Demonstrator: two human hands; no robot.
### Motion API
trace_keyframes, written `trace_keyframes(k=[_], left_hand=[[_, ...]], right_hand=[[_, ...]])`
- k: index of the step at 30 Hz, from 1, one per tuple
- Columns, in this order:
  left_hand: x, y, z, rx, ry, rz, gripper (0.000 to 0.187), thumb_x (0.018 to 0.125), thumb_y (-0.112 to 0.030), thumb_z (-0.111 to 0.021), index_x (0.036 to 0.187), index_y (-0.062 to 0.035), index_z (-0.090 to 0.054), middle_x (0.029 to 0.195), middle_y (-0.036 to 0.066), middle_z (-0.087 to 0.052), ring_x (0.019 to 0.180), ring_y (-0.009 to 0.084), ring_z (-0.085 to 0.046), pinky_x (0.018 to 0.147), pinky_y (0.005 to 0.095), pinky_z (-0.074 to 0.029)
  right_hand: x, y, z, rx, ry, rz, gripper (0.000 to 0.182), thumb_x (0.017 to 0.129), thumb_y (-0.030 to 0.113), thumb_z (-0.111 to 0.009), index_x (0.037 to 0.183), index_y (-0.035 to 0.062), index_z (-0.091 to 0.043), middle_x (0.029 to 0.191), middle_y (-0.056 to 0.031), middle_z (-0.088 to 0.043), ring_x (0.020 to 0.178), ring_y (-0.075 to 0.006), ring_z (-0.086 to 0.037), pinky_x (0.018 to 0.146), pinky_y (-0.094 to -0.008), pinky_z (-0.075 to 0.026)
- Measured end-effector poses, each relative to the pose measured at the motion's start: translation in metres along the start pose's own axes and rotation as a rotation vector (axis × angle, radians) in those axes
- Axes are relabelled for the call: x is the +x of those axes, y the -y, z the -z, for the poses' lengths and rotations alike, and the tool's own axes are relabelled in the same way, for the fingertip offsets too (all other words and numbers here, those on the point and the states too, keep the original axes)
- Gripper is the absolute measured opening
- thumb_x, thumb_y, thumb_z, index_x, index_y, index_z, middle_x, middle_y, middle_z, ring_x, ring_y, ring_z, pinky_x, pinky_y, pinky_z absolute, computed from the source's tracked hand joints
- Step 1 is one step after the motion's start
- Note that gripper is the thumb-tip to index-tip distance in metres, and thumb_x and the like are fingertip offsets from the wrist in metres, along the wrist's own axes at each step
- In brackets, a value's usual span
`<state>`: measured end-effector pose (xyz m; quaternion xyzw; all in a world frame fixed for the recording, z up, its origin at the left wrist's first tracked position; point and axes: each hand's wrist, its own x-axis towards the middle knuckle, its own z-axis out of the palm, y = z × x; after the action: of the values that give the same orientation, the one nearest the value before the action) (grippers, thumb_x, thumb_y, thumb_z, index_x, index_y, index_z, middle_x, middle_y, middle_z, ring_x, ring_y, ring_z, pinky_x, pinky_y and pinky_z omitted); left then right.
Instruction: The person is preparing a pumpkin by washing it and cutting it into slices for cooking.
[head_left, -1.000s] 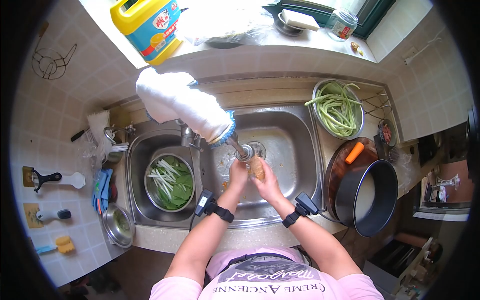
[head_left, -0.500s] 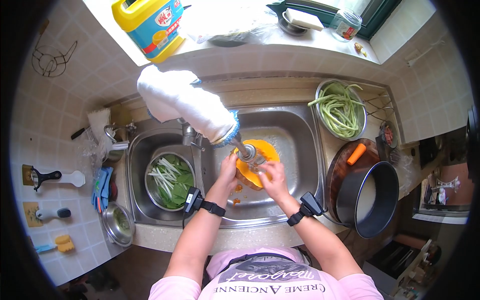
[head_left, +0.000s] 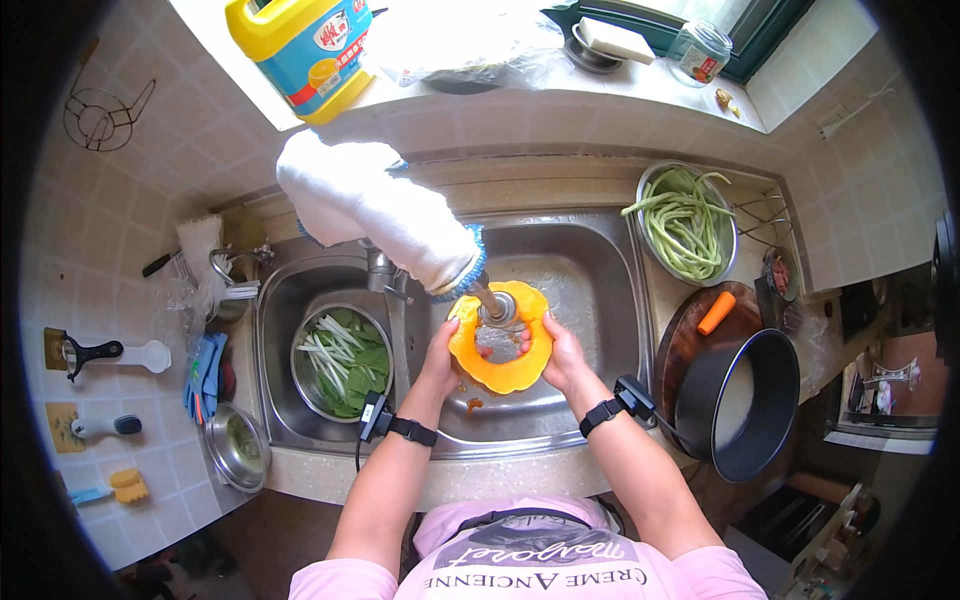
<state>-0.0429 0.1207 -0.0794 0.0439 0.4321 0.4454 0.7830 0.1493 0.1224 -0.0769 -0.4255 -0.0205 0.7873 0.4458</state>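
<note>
Both my hands hold an orange pumpkin piece (head_left: pixel 500 372), a hollowed ring, under the faucet spout (head_left: pixel 492 306) over the right sink basin (head_left: pixel 590 290). My left hand (head_left: pixel 438 350) grips its left edge, my right hand (head_left: pixel 562 352) its right edge. The cut face points up at me, and the spout end sits in its hollow. A white cloth (head_left: pixel 375 210) is draped over the faucet arm. Orange bits lie on the basin floor below the pumpkin.
A metal bowl of leafy greens (head_left: pixel 342 362) sits in the left basin. A bowl of green beans (head_left: pixel 684 222), a carrot (head_left: pixel 716 312) on a wooden board and a black pot (head_left: pixel 740 398) are at the right. A yellow oil jug (head_left: pixel 300 48) stands on the sill.
The pumpkin piece has been turned and lifted from a side-on hold low in the basin to face up under the spout. Both hands moved apart to its edges.
</note>
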Motion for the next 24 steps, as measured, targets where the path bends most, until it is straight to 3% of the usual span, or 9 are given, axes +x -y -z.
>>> trace_keyframes(k=[3,6,9,12,16,22,24], left_hand=[[-0.007,-0.002,0.008,-0.193,0.153,0.065,0.034,0.077,-0.023,-0.05,0.105,-0.0042,-0.049,0.08,0.01,-0.058,0.07,0.0186,-0.057,0.072,0.0345,-0.049],[-0.015,-0.002,0.003,-0.24,0.144,-0.008,0.04,0.072,-0.016,-0.053,0.111,-0.0037,-0.048,0.09,0.01,-0.058,0.073,0.0177,-0.056,0.075,0.0332,-0.048],[-0.012,0.0,0.01,-0.24,0.082,-0.01,0.041,0.075,-0.011,-0.054,0.114,-0.0034,-0.047,0.096,0.01,-0.057,0.072,0.0168,-0.056,0.072,0.0319,-0.049],[0.003,0.007,0.016,-0.084,-0.028,-0.066,0.031,0.082,-0.011,-0.054,0.111,-0.0035,-0.048,0.092,0.008,-0.056,0.072,0.0154,-0.056,0.068,0.0296,-0.049],[0.014,0.026,0.007,0.206,-0.175,-0.124,0.021,0.09,-0.022,-0.05,0.101,-0.0045,-0.051,0.081,0.005,-0.053,0.069,0.0153,-0.055,0.06,0.0288,-0.049],[0.033,0.019,-0.024,0.113,-0.195,-0.123,0.027,0.092,-0.03,-0.043,0.1,-0.0057,-0.051,0.08,0.007,-0.055,0.064,0.0167,-0.055,0.057,0.0284,-0.048],[0.034,0.018,-0.027,0.074,-0.073,-0.145,0.025,0.091,-0.028,-0.044,0.101,-0.0063,-0.051,0.081,0.007,-0.056,0.067,0.017,-0.055,0.061,0.0296,-0.048]], right_hand=[[0.006,-0.002,-0.003,0.129,0.061,-0.111,0.031,0.092,0.03,-0.039,0.104,0.002,-0.048,0.071,-0.0085,-0.053,0.065,-0.0197,-0.053,0.07,-0.0383,-0.047],[0.008,-0.003,-0.004,0.142,0.142,-0.195,0.029,0.09,0.027,-0.042,0.105,0.0028,-0.047,0.071,-0.008,-0.051,0.063,-0.0194,-0.052,0.072,-0.0377,-0.046],[0.0,-0.005,-0.014,0.085,0.087,-0.213,0.024,0.088,0.023,-0.045,0.1,0.0022,-0.048,0.067,-0.0063,-0.05,0.062,-0.0193,-0.051,0.072,-0.0363,-0.046],[0.004,-0.007,-0.007,0.072,0.149,-0.178,0.023,0.089,0.025,-0.047,0.095,0.0028,-0.049,0.062,-0.004,-0.048,0.06,-0.0173,-0.049,0.073,-0.0345,-0.045],[-0.002,0.003,-0.006,-0.085,0.1,-0.046,0.034,0.091,0.036,-0.044,0.092,0.0024,-0.049,0.057,-0.0019,-0.044,0.055,-0.0147,-0.046,0.07,-0.0345,-0.046],[-0.013,0.008,-0.002,-0.12,0.031,0.146,0.055,0.087,0.054,-0.04,0.095,0.0003,-0.048,0.055,-0.0018,-0.043,0.053,-0.0143,-0.046,0.066,-0.0331,-0.046],[-0.012,0.01,-0.004,-0.05,-0.008,0.191,0.057,0.086,0.055,-0.04,0.096,-0.0008,-0.049,0.055,-0.0024,-0.045,0.054,-0.0149,-0.048,0.065,-0.0326,-0.047]])
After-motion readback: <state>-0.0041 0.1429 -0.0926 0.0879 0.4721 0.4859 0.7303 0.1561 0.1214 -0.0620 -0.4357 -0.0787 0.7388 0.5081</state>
